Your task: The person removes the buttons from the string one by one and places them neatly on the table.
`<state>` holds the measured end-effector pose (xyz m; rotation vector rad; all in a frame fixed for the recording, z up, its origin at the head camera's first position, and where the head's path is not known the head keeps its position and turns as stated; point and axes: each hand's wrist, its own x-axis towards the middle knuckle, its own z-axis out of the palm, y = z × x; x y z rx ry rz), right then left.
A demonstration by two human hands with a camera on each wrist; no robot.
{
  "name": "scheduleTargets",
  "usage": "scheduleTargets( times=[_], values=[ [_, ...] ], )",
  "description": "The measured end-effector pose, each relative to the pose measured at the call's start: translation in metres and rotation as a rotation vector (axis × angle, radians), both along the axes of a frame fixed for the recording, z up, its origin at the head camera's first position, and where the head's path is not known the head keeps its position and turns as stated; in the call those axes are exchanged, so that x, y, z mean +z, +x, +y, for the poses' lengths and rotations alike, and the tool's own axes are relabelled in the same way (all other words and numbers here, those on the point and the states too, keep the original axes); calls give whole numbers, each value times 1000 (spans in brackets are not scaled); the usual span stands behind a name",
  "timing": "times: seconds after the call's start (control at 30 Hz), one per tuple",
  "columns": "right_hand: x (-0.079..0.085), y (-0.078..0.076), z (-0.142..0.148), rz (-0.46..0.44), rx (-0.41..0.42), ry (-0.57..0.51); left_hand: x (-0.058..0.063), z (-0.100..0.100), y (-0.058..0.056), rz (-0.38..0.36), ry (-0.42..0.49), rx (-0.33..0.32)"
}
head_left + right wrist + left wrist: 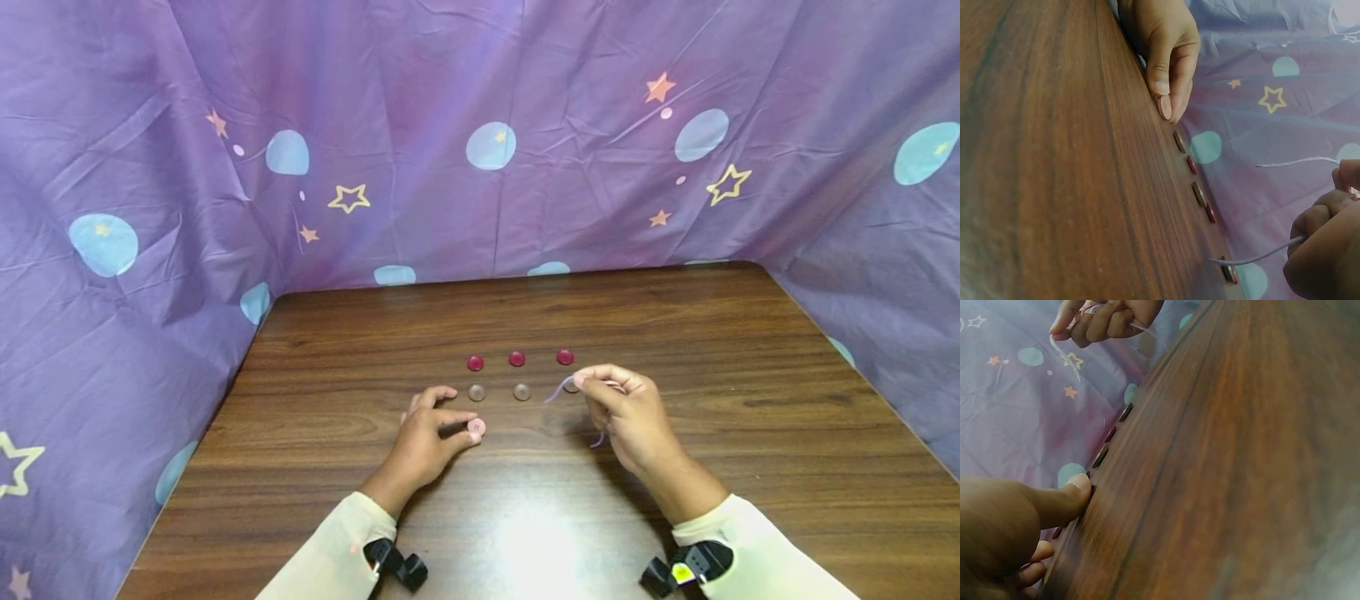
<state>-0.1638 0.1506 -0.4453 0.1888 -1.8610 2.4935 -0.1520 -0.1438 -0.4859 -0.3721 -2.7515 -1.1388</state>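
While our left hand (pixel 423 442) pinches a round, pink, plastic-looking button (pixel 477 427), our right hand (pixel 633 417) grips a thin purple cord (pixel 558 387)

As our left thumb and index finger are clamped on its rim, the button sits between their tips, perhaps so that its holes face us. Our right fingers are closed on the cord; its free end reaches past them, probably for finer control. Three round dark-red buttons (pixel 517 358) and three round greyish-brown buttons (pixel 521 392) form two rows, apparently by colour.
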Motion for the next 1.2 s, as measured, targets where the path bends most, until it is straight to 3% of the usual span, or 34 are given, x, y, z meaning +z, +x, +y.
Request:
scheduleTargets(
  times=[0.3,1.0,1.1,1.2],
  values=[
    [3,1,-2,-19,-23,13,1,0,0,3,-4,-8],
    [0,1,-1,12,37,31,2,1,0,-13,-10,-12],
    [1,2,0,9,83,28,2,1,0,-13,-10,-16],
    [2,2,1,19,181,-33,2,1,0,-8,-9,-20]
  ],
)
